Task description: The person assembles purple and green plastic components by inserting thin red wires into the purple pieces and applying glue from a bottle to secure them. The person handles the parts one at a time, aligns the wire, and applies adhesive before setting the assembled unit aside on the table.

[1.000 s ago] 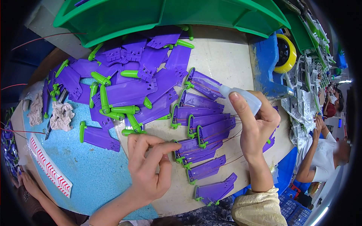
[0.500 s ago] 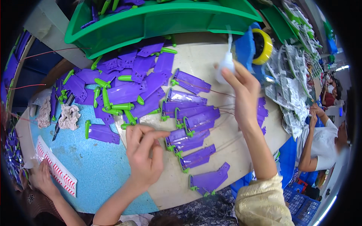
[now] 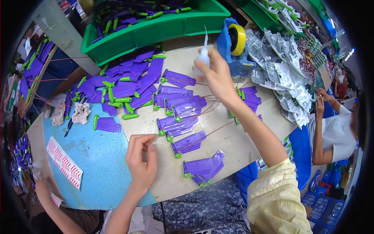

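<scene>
Gripping white squeeze bottle [image 3: 202, 63] in right hand [image 3: 220, 75] with fingers wrapped round it, nozzle up, above table [image 3: 163, 185], near blue tape dispenser [image 3: 223, 43]. Holding left hand [image 3: 142, 163] loosely curled, with thumb slightly apart from fingertips, just left of wired purple parts [image 3: 186, 112] on the table. Can see loose purple panels [image 3: 126, 89] with green ends piled near green bin [image 3: 156, 34].

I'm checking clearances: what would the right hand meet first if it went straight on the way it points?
Probably the front wall of the green bin, beyond the white bottle that the right hand holds; depth is unclear, so it might pass above the rim.
</scene>
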